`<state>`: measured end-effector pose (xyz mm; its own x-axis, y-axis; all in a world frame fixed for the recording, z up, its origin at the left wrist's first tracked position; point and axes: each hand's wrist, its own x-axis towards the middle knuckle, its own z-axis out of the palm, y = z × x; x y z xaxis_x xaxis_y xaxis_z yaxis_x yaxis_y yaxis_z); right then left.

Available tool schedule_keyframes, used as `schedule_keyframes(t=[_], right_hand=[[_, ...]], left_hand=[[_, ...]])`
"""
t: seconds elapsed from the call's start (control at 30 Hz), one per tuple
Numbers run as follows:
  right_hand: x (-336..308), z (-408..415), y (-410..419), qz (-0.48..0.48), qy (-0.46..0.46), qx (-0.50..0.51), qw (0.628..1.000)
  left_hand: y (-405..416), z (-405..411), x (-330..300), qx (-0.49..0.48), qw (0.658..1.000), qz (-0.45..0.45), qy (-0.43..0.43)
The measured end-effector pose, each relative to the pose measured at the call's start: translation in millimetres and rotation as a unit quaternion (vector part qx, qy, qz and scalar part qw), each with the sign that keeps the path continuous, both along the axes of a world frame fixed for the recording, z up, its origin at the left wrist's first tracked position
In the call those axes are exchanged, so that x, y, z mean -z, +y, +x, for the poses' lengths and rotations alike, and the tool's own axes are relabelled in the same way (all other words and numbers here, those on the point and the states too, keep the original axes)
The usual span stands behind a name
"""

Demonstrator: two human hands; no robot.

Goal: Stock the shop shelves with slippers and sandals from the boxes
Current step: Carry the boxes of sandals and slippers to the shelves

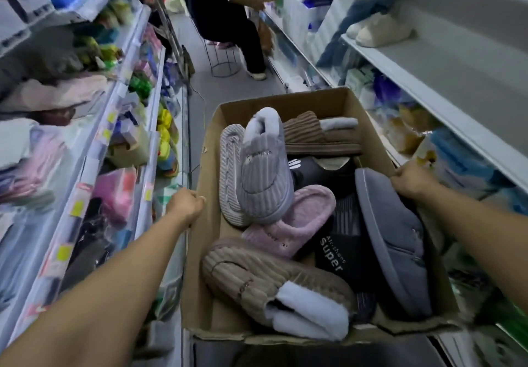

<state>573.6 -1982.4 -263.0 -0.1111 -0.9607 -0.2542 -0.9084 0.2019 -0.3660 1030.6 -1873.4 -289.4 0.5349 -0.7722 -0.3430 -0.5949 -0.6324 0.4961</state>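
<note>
Slippers fill an open cardboard box that sits in the shop aisle between two runs of shelves. Inside the box, a grey corduroy slipper with a fleece collar lies at the far left on top of its upturned partner, a brown ribbed pair lies at the far end, a pink fleece slipper sits in the middle, a tan corduroy slipper with white lining lies at the near end, a black slide printed "Super" sits beside it, and a blue-grey slipper leans along the right wall. The left hand has its fingers curled over the box's left rim, gripping it. The right hand grips the right rim, fingers closed over the cardboard just above the blue-grey slipper. Beyond the box, a person in dark clothes sits on a wire stool, reaching to the right-hand shelf, where a cream pair rests.
</note>
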Motion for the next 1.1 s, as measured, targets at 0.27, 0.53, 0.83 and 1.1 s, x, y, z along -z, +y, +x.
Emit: schedule_keyframes(t=[0.27,0.53,0.83,1.1], right_hand=[[39,63,-181,0.049,0.002,0.051,0.997],[66,108,-342,0.060,0.005,0.078,0.995],[133,120,-542,0.047,0.015,0.075,0.996],[245,111,-700,0.048,0.046,0.097,0.993]], left_hand=[[-210,67,39,0.023,0.999,0.044,0.009],[-374,99,78,0.026,0.997,0.074,-0.014],[-545,89,157,-0.019,0.997,0.068,0.016],[-688,63,278,-0.048,0.994,0.083,0.051]])
